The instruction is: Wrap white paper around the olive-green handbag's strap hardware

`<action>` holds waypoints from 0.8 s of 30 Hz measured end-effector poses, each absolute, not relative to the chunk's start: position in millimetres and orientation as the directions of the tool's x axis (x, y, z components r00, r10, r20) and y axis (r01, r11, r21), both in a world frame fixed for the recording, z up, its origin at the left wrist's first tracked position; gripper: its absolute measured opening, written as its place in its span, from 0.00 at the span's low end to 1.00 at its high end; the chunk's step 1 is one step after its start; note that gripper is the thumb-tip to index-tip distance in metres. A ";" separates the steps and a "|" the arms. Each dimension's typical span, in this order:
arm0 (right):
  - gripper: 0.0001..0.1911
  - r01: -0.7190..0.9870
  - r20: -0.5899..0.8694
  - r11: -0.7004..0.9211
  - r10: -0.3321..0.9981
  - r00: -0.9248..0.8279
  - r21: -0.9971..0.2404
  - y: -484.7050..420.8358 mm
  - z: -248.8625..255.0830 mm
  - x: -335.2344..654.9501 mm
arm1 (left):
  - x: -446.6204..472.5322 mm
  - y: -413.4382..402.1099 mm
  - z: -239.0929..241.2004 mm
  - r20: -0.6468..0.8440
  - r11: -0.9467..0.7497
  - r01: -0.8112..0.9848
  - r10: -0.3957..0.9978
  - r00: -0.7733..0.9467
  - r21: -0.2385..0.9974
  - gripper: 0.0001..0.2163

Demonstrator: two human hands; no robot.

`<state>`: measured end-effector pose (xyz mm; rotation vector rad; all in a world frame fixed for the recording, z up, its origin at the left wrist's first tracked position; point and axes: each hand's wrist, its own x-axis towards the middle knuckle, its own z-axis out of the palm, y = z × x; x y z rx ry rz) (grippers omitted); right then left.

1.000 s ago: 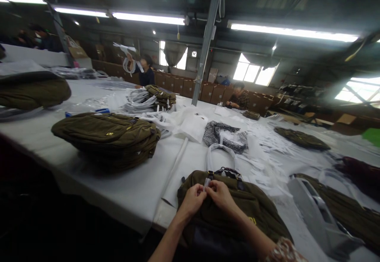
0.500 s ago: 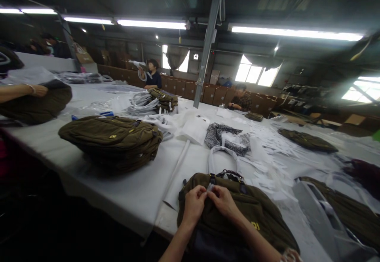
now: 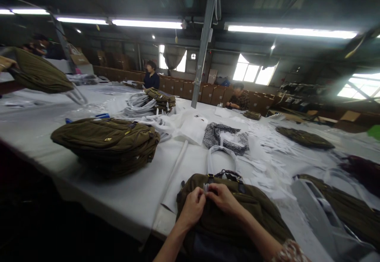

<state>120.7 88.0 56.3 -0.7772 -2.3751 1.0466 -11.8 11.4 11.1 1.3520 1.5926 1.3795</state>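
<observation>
An olive-green bag (image 3: pixel 255 202) lies in front of me on the table, its handle (image 3: pixel 222 151) wrapped in white and standing up at the far side. Near the left strap base, my left hand (image 3: pixel 193 206) and my right hand (image 3: pixel 223 199) meet with fingertips pinched together. Between them is a small whitish strip (image 3: pixel 206 187), thin and translucent; its exact kind is too small to make out. Both hands rest close over the bag's upper front.
A stack of olive bags (image 3: pixel 109 143) sits to the left. Farther back lie more bags with wrapped handles (image 3: pixel 163 99) and a patterned cloth piece (image 3: pixel 212 133). A grey tape dispenser (image 3: pixel 323 214) stands at right. A co-worker holds a bag (image 3: pixel 41 72) at far left.
My hands stay at the same spot with the whitish strip, shifting only slightly. At far left, the co-worker's bag has been raised and turned. A person across the table has lowered the white items.
</observation>
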 end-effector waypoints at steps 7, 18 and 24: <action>0.10 0.377 0.275 0.638 0.687 -0.672 -0.672 93.6 63.0 120.4 | -10.6 19.1 -1.8 0.097 -0.014 0.222 0.924 -0.370 0.975 0.08; 0.14 0.381 0.295 0.449 0.868 -0.398 -0.808 39.5 46.5 112.5 | -1.8 7.9 9.4 0.111 0.000 0.235 0.883 -0.456 0.972 0.08; 0.13 0.363 0.227 0.402 0.870 -0.438 -0.841 50.6 52.5 99.1 | 4.1 0.9 17.1 0.182 -0.053 0.286 0.877 -0.446 0.957 0.07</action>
